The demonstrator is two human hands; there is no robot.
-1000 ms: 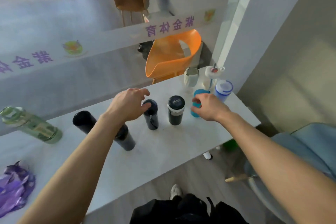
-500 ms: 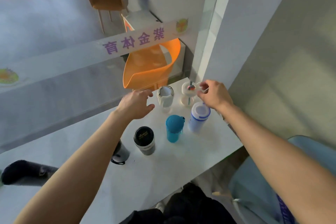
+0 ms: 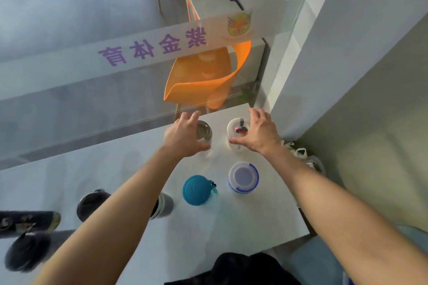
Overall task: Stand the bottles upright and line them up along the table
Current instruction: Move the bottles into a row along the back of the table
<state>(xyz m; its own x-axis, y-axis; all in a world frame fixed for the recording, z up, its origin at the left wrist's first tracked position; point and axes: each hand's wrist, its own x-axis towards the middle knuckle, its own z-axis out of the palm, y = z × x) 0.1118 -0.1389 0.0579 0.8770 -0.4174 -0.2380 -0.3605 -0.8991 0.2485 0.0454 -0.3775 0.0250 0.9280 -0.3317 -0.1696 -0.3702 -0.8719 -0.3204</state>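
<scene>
At the far right corner of the white table (image 3: 231, 227) two bottles stand upright. My left hand (image 3: 185, 136) wraps around a silver-lidded bottle (image 3: 204, 131), thumb in front and fingers behind. My right hand (image 3: 259, 133) curls around a white bottle (image 3: 237, 131) with a pink and grey straw lid. Whether either grip is tight I cannot tell. Nearer me stand a teal-lidded bottle (image 3: 196, 190) and a white bottle with a blue-ringed lid (image 3: 243, 177). A black and grey bottle (image 3: 163, 206) and a dark bottle (image 3: 91, 202) are partly hidden by my left arm.
A dark bottle (image 3: 27, 221) lies on its side at the left edge, with another dark object (image 3: 25, 252) below it. A glass wall with purple lettering backs the table; an orange chair (image 3: 208, 78) sits behind it. A white pillar borders the right corner.
The view tilted down and forward. My left hand moved from the dark bottles to the silver-lidded one. My right hand left the teal bottle and now closes around the white straw-lid bottle.
</scene>
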